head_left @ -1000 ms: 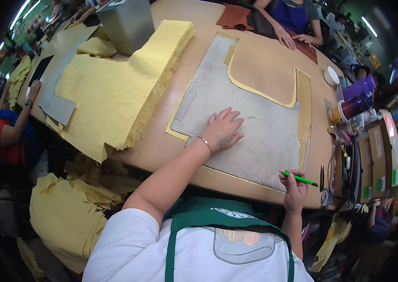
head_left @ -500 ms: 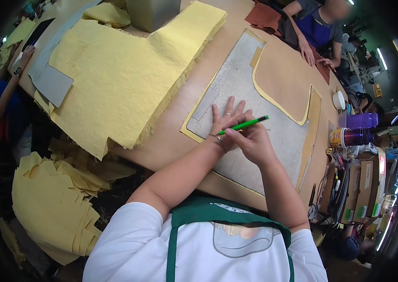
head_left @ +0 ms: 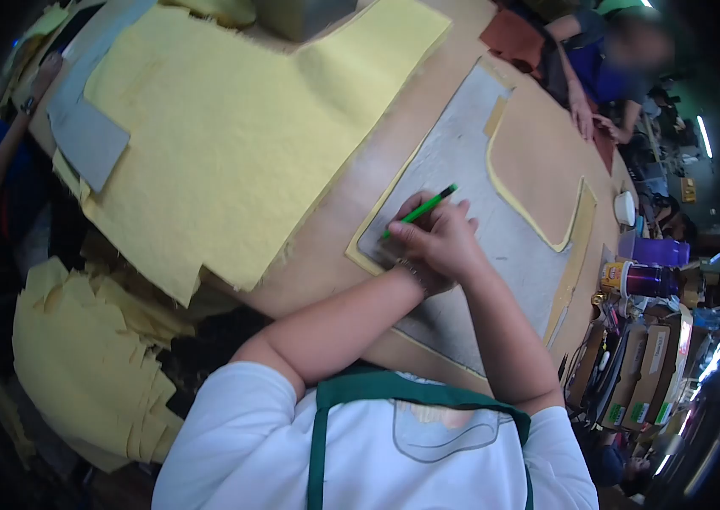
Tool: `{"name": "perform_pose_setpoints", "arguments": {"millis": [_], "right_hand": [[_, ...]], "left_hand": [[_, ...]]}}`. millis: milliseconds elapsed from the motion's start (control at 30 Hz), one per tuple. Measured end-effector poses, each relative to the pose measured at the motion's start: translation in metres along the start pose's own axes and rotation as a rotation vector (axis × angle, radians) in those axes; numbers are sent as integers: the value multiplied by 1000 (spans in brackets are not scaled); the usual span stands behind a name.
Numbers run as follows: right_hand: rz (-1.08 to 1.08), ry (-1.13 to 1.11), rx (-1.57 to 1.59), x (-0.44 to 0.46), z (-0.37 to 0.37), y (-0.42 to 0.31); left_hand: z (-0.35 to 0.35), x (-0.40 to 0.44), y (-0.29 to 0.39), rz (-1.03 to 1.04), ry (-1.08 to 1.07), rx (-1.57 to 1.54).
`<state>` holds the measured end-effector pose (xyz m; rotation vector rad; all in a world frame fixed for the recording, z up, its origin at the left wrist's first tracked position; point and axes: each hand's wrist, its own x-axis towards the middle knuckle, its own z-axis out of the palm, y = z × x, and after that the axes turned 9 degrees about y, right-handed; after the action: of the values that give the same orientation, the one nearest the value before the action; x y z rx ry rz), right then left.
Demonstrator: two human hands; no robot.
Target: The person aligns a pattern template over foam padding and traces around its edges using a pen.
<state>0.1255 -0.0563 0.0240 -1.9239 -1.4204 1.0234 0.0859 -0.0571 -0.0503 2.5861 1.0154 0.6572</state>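
Observation:
My right hand (head_left: pixel 453 246) grips a green pen (head_left: pixel 429 207), its dark end up and its other end pointing down toward the left edge of the grey template (head_left: pixel 508 293). My left hand (head_left: pixel 434 280), with a bracelet at the wrist, lies over the template and is largely covered by the right hand. A few of its fingertips show beyond, stretched out. Under the template lies a yellow sheet (head_left: pixel 355 247), visible as a narrow border. Whether the pen tip touches it is blurred.
A thick stack of yellow sheets (head_left: pixel 232 144) covers the table's left side, with a grey board (head_left: pixel 92 140) beside it. More yellow pieces (head_left: pixel 88 365) hang below left. Two other people work at the table's far sides. Tubs (head_left: pixel 627 276) and file boxes (head_left: pixel 644 365) stand right.
My right hand has moved left with the pen, over the left hand. The left hand, spread in plain sight before, is now mostly hidden. The view has shifted slightly.

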Motion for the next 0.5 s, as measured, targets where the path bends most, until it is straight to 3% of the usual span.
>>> {"name": "perform_pose_setpoints", "arguments": {"millis": [100, 300, 500], "right_hand": [[-110, 4, 40, 6, 5, -17], [-62, -137, -9, 11, 17, -34], [10, -131, -29, 12, 14, -33]], "left_hand": [[-10, -1, 1, 63, -61, 68], [-28, -2, -1, 139, -135, 135], [-26, -3, -2, 122, -147, 78]]}}
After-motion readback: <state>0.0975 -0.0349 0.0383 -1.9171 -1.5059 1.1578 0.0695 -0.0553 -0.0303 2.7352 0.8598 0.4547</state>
